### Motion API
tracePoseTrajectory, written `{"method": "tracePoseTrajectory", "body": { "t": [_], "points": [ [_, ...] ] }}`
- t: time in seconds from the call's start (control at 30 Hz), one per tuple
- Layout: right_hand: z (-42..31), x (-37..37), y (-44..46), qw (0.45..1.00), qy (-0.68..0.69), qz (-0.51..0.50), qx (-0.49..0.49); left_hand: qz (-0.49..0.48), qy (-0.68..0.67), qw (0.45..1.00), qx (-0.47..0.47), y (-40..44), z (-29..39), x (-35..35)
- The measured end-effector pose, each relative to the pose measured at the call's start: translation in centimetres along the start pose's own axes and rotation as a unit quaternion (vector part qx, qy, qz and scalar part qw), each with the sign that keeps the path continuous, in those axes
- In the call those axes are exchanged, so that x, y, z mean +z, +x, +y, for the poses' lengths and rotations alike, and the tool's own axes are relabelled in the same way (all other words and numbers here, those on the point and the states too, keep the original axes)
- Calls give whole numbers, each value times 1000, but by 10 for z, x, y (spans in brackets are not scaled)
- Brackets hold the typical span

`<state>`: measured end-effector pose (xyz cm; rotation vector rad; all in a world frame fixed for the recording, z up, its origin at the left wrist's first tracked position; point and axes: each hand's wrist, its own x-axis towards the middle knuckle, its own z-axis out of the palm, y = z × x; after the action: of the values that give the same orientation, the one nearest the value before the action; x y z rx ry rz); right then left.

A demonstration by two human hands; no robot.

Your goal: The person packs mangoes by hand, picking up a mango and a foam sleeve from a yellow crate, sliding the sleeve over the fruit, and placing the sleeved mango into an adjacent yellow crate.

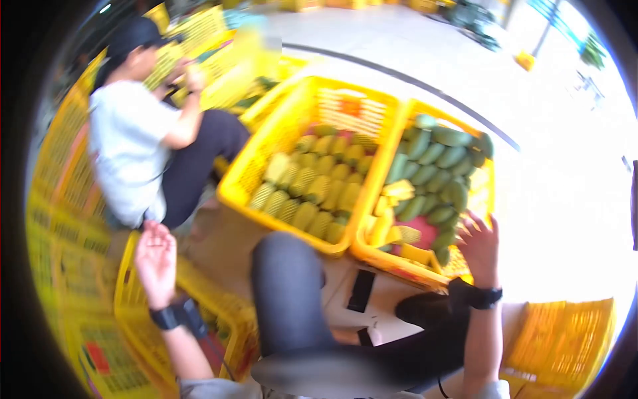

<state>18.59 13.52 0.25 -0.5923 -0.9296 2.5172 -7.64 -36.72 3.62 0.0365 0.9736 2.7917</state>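
Note:
My left hand is raised palm up at the left, holding nothing, above the rim of a low yellow crate. My right hand has its fingers spread and is empty, at the near right corner of another yellow crate. Inside that crate lie bare green mangoes and, at its near left, a bunch of yellow foam net sleeves. To its left stands a yellow crate holding rows of mangoes in yellow net sleeves. I wear a dark band on each wrist.
A person in a white shirt and black cap sits at the left, hands raised before them. Stacked yellow crates line the left side. More yellow crates stand at the lower right. A dark flat object lies on the floor.

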Motion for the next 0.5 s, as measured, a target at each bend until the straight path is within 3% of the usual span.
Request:
{"method": "tracePoseTrajectory", "body": {
  "t": [0.07,0.2,0.3,0.4,0.5],
  "points": [
    [-6,-2,0,998,52,12,12,-122,-34,990,-68,6,-46,89],
    [-24,-9,13,995,64,75,17,-214,-55,954,-203,2,-128,191],
    [-43,-17,47,988,7,152,-17,-226,-10,921,-317,-1,-204,238],
    [-39,-63,101,961,-37,264,-79,-196,35,896,-398,-1,-257,242],
    [-15,-136,141,885,60,462,11,-113,113,892,-422,0,-280,223]
  ]
}}
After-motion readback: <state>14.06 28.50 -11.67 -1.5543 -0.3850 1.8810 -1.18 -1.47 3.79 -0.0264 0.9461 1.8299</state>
